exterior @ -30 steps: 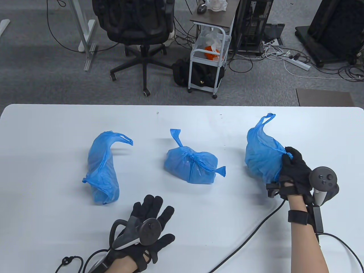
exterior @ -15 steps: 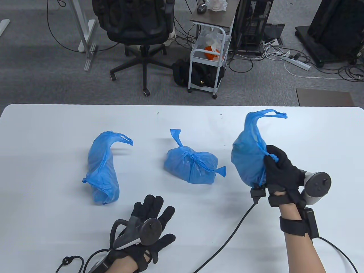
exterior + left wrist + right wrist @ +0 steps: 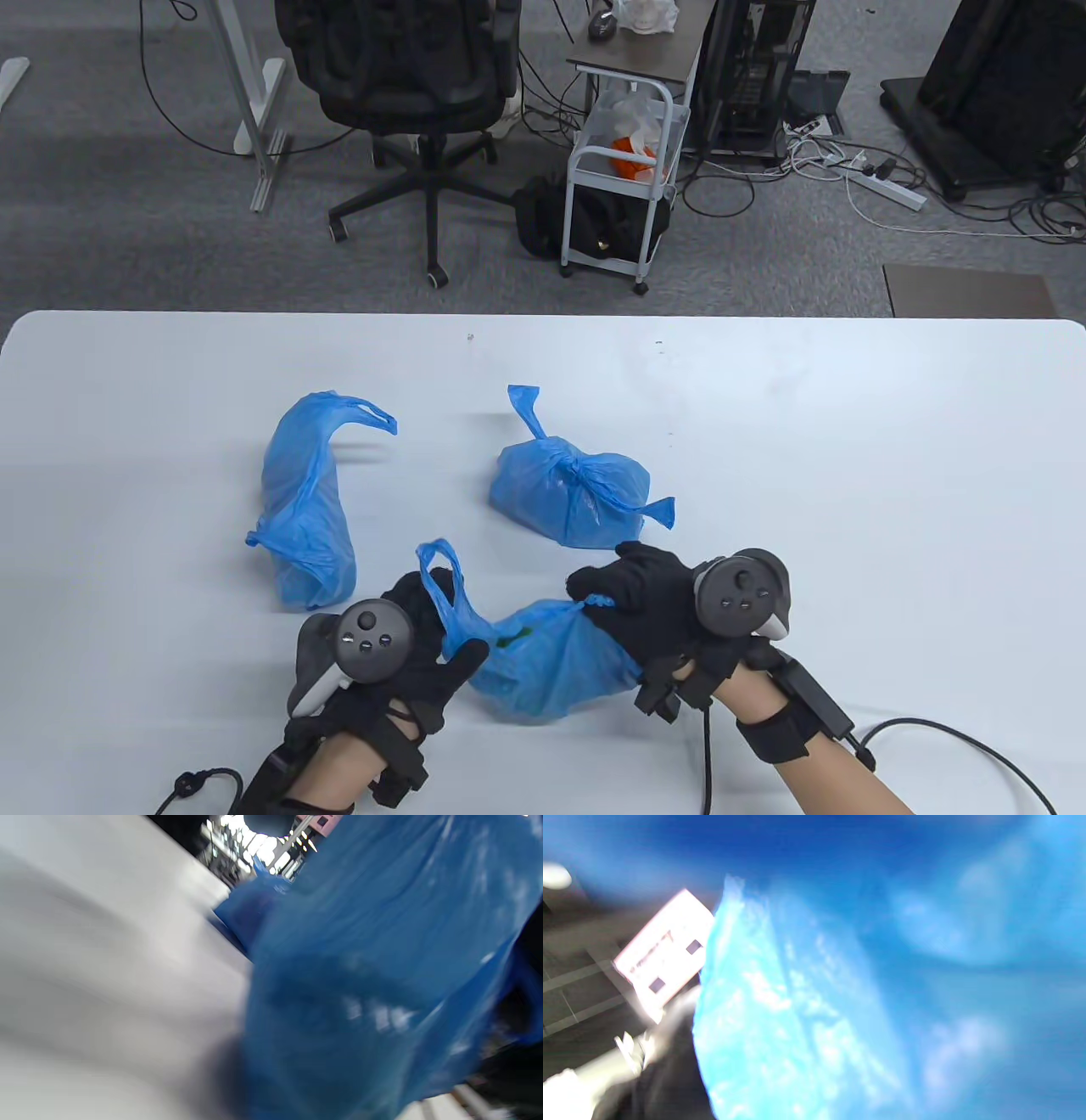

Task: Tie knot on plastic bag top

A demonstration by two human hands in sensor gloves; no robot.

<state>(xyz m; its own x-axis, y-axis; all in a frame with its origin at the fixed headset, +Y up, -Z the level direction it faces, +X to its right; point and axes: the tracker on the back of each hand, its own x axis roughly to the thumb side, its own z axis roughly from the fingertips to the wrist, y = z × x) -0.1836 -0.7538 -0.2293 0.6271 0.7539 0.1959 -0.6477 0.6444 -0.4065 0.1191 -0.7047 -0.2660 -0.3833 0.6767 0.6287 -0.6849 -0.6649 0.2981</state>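
Bag sits near table front edge betw both hands — left hand grips one handle loop, right hand pinches the other, prob. held apart ready to cross & knot.

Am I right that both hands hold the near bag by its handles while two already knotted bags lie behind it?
Only one is knotted. In the table view the middle bag is tied; the left bag lies open. Left hand and right hand do hold the near bag.
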